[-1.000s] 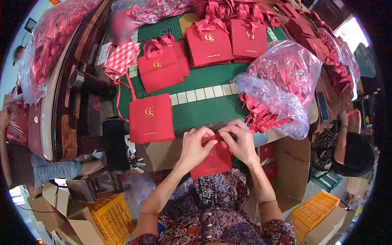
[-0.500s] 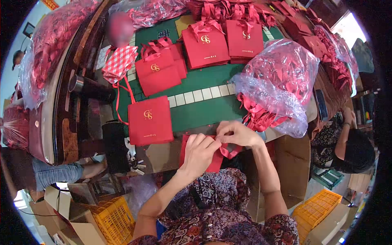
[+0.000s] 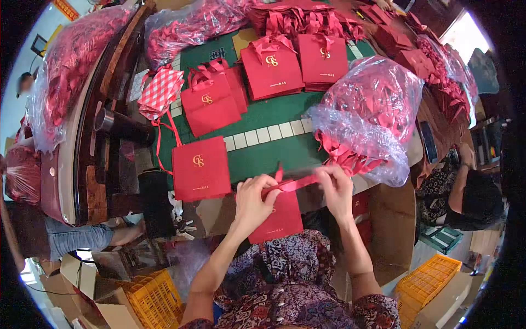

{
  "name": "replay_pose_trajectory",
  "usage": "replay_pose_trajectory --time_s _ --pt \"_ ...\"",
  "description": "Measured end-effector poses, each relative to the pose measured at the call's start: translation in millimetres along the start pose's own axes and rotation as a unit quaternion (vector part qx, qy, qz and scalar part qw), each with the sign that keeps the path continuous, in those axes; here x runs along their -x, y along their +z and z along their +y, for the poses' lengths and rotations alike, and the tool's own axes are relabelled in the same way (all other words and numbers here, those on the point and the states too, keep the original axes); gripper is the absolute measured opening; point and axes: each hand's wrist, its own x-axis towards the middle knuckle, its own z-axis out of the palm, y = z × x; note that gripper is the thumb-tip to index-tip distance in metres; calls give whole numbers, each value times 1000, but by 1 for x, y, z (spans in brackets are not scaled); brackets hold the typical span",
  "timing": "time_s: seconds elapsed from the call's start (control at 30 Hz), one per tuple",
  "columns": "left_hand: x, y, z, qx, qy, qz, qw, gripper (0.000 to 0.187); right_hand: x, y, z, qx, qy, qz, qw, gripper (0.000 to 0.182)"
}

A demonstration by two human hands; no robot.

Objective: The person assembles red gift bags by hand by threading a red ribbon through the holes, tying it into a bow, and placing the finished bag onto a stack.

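A small red paper gift bag [image 3: 282,219] with gold print hangs over the table's front edge, just above my lap. Its upper edge is pinched by my left hand [image 3: 255,198], fingers closed at the left top corner. A red ribbon [image 3: 301,182] stretches from the bag's top toward the right. Its far end is gripped in my right hand [image 3: 336,191], thumb and fingers pressed together and partly blurred. Another red gift bag [image 3: 201,172] lies flat to the left of my hands. Loose red ribbons [image 3: 353,162] spill from a clear plastic bag [image 3: 378,98] at the right.
Stacks of red gift bags [image 3: 272,71] with ribbon handles stand on the green table [image 3: 268,112]. A red checked cloth [image 3: 160,93] and a dark tumbler [image 3: 123,125] are at left. An open cardboard box [image 3: 392,230] is below right. A co-worker's arm [image 3: 462,175] shows farther right.
My right hand has moved right and slightly down, drawing the ribbon out straight. The bag has turned so its printed face shows. My left hand has shifted slightly left.
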Motion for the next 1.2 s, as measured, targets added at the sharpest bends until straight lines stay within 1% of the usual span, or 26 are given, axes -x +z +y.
replay_pose_trajectory --time_s 0.07,0.1,0.13,0.2,0.23,0.3,0.33,0.4,0.43,0.5,0.53,0.6,0.63,0.7,0.73,0.8,0.83,0.87,0.9,0.93,0.97,1.0,1.07,1.1,1.17,1.2 --pt "-3 1 -6 19 -7 -1 1000 16 23 -6 10 -106 114 -60 986 22" --pt "-4 0 -6 32 4 4 999 14 33 -7 11 -145 180 -86 969 25" --pt "-5 -1 -6 54 0 -5 999 14 40 -6 15 -209 223 -127 944 30" --pt "-7 -7 -6 97 -14 -34 995 13 47 2 16 -332 277 -120 893 35" --pt "-7 -10 -4 111 -26 -48 992 13 44 2 25 -388 280 -128 868 37" --pt "-8 -14 -1 139 -59 -73 986 13 36 5 38 -440 310 -87 838 43" --pt "-9 -15 0 139 -55 -73 986 13 30 4 35 -460 291 -104 832 40" --pt "-9 -16 0 145 -38 -72 986 12 19 6 42 -517 270 -74 809 37" --pt "-10 -17 4 149 -50 -67 985 13 17 7 44 -520 262 -32 812 34" --pt "-14 -17 4 140 -50 -63 987 13 17 1 38 -513 206 -12 833 34" --pt "-16 -15 3 132 -52 -59 988 14 18 -1 25 -489 209 40 846 31" --pt "-20 -9 -1 112 -36 -44 992 14 18 -9 10 -481 154 70 860 29" --pt "-22 -4 -4 95 -27 -34 995 14 20 -9 5 -440 117 123 882 28" --pt "-28 7 -11 64 -1 -9 998 12 24 -11 -8 -349 58 160 922 28" --pt "-28 12 -12 5 13 1 1000 13 26 -11 -12 -350 56 160 921 28" --pt "-26 17 -14 -90 34 25 995 14 30 -8 -18 -149 -12 173 973 25" --pt "-22 19 -13 -103 67 58 991 14 35 -9 -16 -64 -25 148 987 19" --pt "-18 20 -12 -116 100 91 984 15 30 -7 -17 17 -120 125 985 16" --pt "-13 18 -8 -106 108 107 983 16 26 -2 -20 98 -213 101 967 14" --pt "-5 16 -4 -106 113 125 980 18 27 5 -22 121 -235 80 961 15" --pt "3 14 -1 -105 119 142 977 19 31 7 -25 173 -192 23 966 18" --pt "13 12 2 -92 102 145 980 21 33 15 -23 209 -225 2 952 20" --pt "35 12 1 -65 62 119 989 22 33 30 -6 270 -287 -34 918 27" --pt "44 12 0 -50 54 108 991 22 35 37 2 288 -290 -43 912 28" --pt "58 18 1 140 -36 82 986 25 41 46 15 320 -291 -64 899 30" --pt "59 17 4 169 -30 88 981 32 43 48 17 319 -292 -66 899 30"
